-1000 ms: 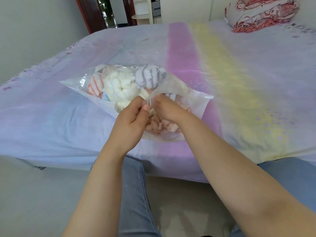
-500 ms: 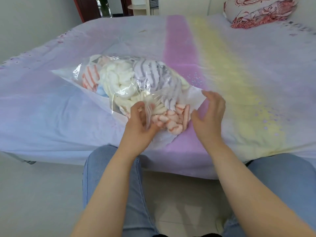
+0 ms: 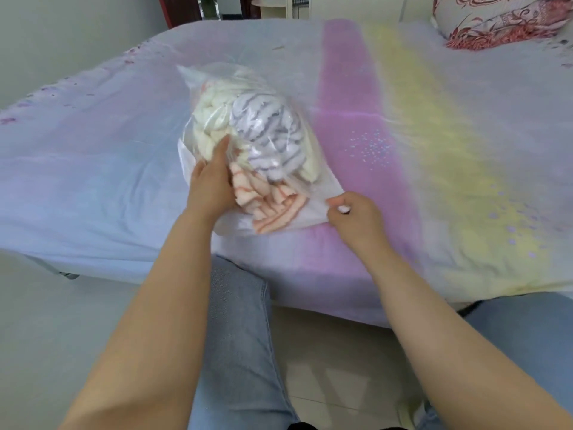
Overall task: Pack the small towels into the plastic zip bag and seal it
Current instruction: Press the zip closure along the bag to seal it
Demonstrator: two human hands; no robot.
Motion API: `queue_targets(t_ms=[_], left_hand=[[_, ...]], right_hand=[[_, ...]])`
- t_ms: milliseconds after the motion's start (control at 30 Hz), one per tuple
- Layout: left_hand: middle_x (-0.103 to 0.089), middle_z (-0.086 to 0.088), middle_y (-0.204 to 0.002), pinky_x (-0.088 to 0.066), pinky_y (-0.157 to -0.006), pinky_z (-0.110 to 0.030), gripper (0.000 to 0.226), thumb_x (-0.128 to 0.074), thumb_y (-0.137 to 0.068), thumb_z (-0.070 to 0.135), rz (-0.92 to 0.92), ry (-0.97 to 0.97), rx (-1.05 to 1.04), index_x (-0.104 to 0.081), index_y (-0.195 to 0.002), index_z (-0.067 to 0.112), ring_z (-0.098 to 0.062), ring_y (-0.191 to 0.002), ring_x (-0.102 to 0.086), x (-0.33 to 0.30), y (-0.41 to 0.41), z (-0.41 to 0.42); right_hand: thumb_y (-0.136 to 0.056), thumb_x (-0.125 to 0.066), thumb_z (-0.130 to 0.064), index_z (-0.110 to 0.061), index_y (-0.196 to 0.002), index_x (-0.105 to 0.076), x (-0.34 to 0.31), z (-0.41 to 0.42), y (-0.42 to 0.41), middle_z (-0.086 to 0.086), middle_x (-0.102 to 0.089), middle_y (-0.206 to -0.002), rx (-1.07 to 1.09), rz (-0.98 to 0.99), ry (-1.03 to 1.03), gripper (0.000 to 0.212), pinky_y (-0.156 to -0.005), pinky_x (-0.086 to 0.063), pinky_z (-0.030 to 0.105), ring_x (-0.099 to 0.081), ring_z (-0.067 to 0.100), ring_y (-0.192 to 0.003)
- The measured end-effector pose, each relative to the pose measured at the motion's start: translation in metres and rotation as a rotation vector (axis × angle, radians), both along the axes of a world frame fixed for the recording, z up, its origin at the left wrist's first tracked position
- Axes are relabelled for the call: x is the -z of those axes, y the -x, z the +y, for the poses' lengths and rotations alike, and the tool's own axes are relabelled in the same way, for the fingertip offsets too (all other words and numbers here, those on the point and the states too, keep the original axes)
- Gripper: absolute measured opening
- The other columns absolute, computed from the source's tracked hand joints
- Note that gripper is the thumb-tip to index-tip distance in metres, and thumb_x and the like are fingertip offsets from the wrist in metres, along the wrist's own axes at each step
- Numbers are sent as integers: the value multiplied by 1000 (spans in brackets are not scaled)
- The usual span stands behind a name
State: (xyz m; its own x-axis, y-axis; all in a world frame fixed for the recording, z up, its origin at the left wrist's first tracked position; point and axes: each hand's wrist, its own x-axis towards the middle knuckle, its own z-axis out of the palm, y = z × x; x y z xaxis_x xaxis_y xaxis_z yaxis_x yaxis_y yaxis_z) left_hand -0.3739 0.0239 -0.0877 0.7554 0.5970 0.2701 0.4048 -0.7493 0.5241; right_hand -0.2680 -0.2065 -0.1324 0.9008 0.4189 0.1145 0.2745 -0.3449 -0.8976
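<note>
Head view. The bag [image 3: 260,144] lies on the bed [image 3: 449,144], centre-left of the frame, stuffed full and bulging. The left hand [image 3: 210,184] lies against the bag's left side with fingers mostly straight, pressing the bulge rather than gripping it. The right hand [image 3: 353,215], lower centre, has its fingers curled and pinches the bag's near right corner.

Risks, as I judge them: the pink-striped towel [image 3: 273,206] sits right at the near edge, where the opening seems to be, so it may catch in the zip track and keep the seal from closing. The bag looks overfilled; trapped air or the bulk of the cloth could pop the strip apart once pressed. Pulling on one corner alone could skew the mouth so the two strips miss each other. Whether the zip is closed at all cannot be told here, as the plastic is blurred.

The bag is clear, glossy and creased. Inside show a cream towel [image 3: 210,125] at upper left, a grey-striped towel [image 3: 266,131] in the middle, and the pink-striped one nearest the person.
</note>
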Motion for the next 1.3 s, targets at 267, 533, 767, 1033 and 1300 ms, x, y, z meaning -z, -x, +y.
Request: queue_targets(t_ms=[267,533,767,1033,1300], left_hand=[[-51,-13,-126,-37,-97,-29,39,-54,-82,11,-495,-207,-239,-61,-120,15,-27,-112,-48,12,59,-55],[-63,-2,-114,-47,-83,-37,19,-43,-100,28,-35,236,18,-52,-111,16,-23,-103,-58,42,24,-77],[-56,1,-122,-34,-82,-27,24,-37,-101,27,131,506,93,-54,-115,19,-19,-108,-47,25,-28,-31],[-59,-8,-122,-45,-89,-38,28,-46,-95,13,-10,46,46,-64,-117,12,-29,-111,-55,54,10,-52],[-55,-8,-133,-40,-95,-40,39,-39,-101,35,-15,347,-112,-43,-132,12,-33,-120,-52,50,10,-29]], right_hand=[[-91,-62,-30,-22,-95,-63,-8,22,37,-1,-68,-92,-107,338,-320,9,-63,-56,22,-72,11,-75],[-92,-61,-15,1,-114,-60,-11,9,25,3,-71,-68,-165,705,-322,27,-57,-55,20,-70,12,-61],[-94,-58,-10,-8,-84,-65,-8,9,25,5,-65,-67,-178,655,-317,12,-57,-54,18,-65,8,-55],[-96,-50,-7,-10,-83,-56,-7,13,32,4,-55,-66,-134,740,-341,15,-52,-52,24,-57,13,-51],[-101,-46,-18,-11,-77,-51,-9,16,37,2,-45,-58,-190,677,-209,25,-46,-45,21,-46,15,-49]])
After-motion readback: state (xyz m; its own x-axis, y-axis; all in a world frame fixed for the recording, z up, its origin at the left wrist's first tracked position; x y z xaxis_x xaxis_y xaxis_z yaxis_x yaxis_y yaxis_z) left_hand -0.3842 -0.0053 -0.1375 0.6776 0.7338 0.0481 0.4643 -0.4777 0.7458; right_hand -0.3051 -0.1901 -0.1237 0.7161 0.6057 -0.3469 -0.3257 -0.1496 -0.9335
